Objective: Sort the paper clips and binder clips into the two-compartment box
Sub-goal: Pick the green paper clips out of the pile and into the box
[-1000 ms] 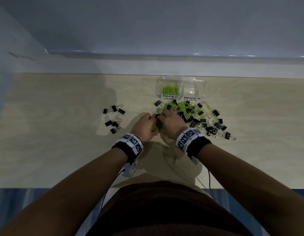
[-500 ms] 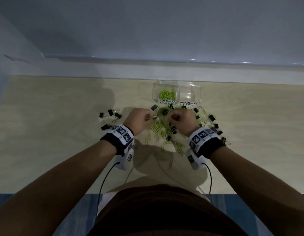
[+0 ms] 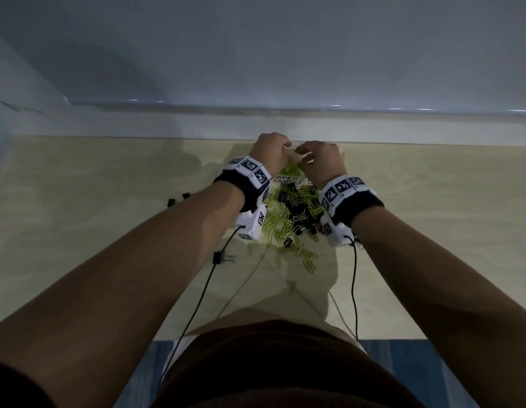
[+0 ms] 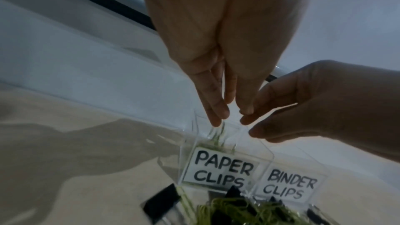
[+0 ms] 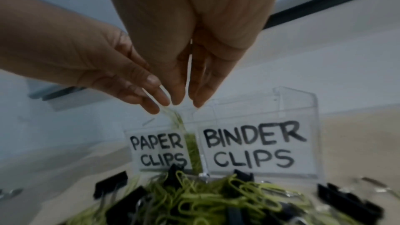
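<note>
The clear two-compartment box (image 5: 296, 102) stands at the far side of the table, labelled PAPER CLIPS (image 4: 220, 170) and BINDER CLIPS (image 5: 253, 146). Both hands hover just above the paper clip compartment, fingers straight and pointing down. Blurred green paper clips (image 5: 175, 119) fall from below my left hand (image 4: 230, 115) into that compartment, which holds more green clips. My right hand (image 5: 187, 103) is beside it with nothing between its fingers. In the head view the left hand (image 3: 270, 151) and right hand (image 3: 320, 160) hide most of the box (image 3: 286, 180).
A mixed pile of green paper clips and black binder clips (image 3: 294, 216) lies in front of the box. One binder clip (image 3: 223, 258) and a stray paper clip (image 3: 291, 287) lie nearer me. More binder clips (image 3: 170, 201) sit to the left. A wall runs behind the table.
Both hands have lifted off the pile and moved forward to above the box. The green paper clips they held now drop into the paper clip compartment.
</note>
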